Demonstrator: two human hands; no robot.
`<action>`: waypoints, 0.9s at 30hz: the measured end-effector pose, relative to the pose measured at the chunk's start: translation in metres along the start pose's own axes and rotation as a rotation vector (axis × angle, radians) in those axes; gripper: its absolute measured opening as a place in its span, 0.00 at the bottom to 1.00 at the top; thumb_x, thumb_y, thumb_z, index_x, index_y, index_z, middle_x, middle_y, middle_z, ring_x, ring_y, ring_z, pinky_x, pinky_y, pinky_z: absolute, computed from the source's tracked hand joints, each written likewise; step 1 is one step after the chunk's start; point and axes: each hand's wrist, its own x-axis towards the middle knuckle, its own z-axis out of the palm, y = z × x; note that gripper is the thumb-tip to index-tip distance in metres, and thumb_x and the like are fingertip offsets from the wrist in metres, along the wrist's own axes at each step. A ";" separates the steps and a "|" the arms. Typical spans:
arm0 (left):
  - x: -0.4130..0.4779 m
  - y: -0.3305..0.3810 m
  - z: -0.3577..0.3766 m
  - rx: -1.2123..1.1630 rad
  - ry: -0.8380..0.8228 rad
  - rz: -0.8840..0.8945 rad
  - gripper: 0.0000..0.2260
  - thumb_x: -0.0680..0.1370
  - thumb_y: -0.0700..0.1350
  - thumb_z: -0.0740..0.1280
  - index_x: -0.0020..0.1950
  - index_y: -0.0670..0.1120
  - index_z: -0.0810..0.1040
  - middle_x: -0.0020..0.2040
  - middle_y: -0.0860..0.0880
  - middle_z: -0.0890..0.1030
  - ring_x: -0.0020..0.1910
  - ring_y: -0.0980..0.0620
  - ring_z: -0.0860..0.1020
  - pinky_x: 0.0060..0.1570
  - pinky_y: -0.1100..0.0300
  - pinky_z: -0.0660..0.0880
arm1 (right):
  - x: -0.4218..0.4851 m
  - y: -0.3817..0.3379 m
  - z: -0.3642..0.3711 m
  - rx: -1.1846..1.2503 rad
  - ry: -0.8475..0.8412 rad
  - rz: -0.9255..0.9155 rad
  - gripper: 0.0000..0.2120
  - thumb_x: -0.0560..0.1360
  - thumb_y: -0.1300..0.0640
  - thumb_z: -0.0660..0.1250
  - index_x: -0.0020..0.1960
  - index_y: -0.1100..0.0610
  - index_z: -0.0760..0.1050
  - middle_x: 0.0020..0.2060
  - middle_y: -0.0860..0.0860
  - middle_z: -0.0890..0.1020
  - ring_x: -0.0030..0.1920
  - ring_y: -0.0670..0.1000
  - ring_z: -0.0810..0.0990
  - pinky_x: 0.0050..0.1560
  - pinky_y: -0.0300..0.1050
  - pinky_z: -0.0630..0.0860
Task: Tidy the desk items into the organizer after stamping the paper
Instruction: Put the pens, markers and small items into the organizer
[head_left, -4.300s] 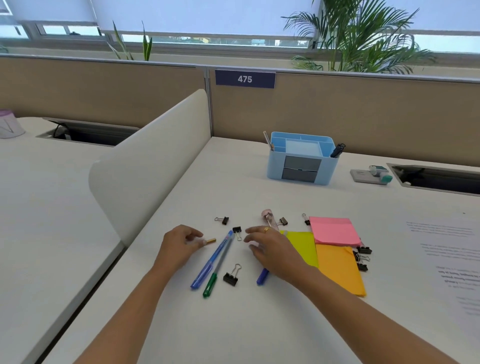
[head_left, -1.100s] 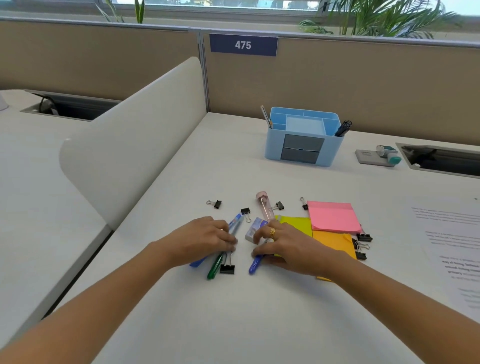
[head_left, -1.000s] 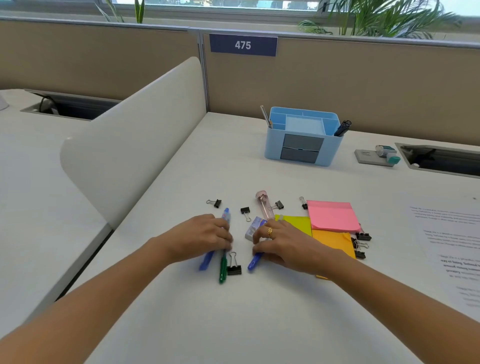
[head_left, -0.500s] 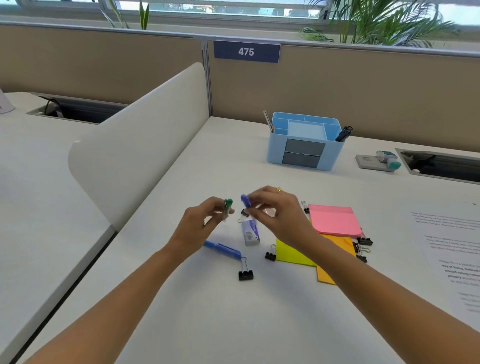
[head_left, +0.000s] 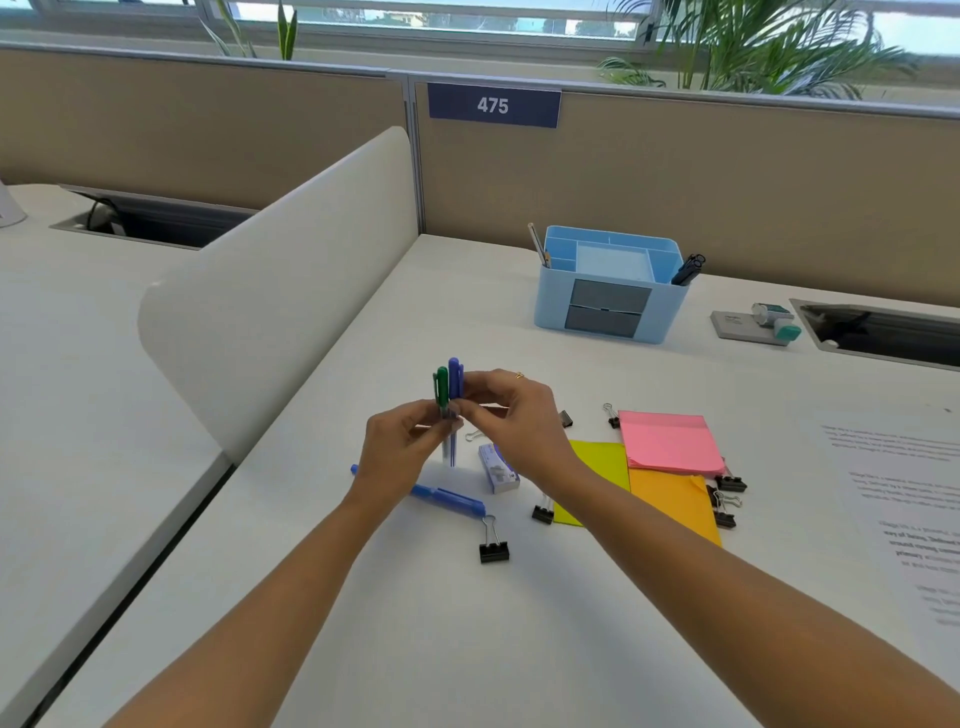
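Your left hand pinches both barrels low; right hand pinches blue pen near cap. Green pen upright beside it, touching, above desk, centre. Level caps, gather pair into one hand, keep pinch firm (smooth barrels likely slip). Organizer far, right of centre; dark pens fill its right slot. Second blue pen lies under left wrist. Small box, binder clip near; sticky notes right. All low: lift over.
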 end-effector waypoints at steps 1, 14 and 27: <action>0.000 -0.001 -0.001 -0.005 0.010 -0.005 0.10 0.73 0.37 0.68 0.53 0.37 0.80 0.43 0.48 0.80 0.34 0.63 0.79 0.39 0.81 0.71 | -0.001 0.001 0.001 0.004 0.013 0.015 0.12 0.73 0.63 0.69 0.56 0.60 0.79 0.48 0.55 0.83 0.46 0.47 0.81 0.50 0.33 0.77; 0.005 -0.005 -0.005 -0.042 0.048 -0.090 0.09 0.74 0.39 0.67 0.54 0.40 0.80 0.46 0.49 0.80 0.43 0.52 0.79 0.41 0.81 0.71 | -0.032 0.018 0.008 -0.898 -0.497 -0.129 0.12 0.75 0.50 0.64 0.56 0.53 0.72 0.51 0.52 0.79 0.54 0.52 0.72 0.49 0.45 0.63; 0.002 0.002 0.003 -0.104 -0.096 -0.059 0.10 0.74 0.36 0.67 0.54 0.39 0.80 0.45 0.50 0.80 0.37 0.64 0.80 0.41 0.77 0.74 | 0.010 -0.005 -0.036 -0.126 -0.087 0.113 0.09 0.68 0.62 0.72 0.46 0.55 0.76 0.36 0.46 0.79 0.35 0.39 0.76 0.36 0.23 0.72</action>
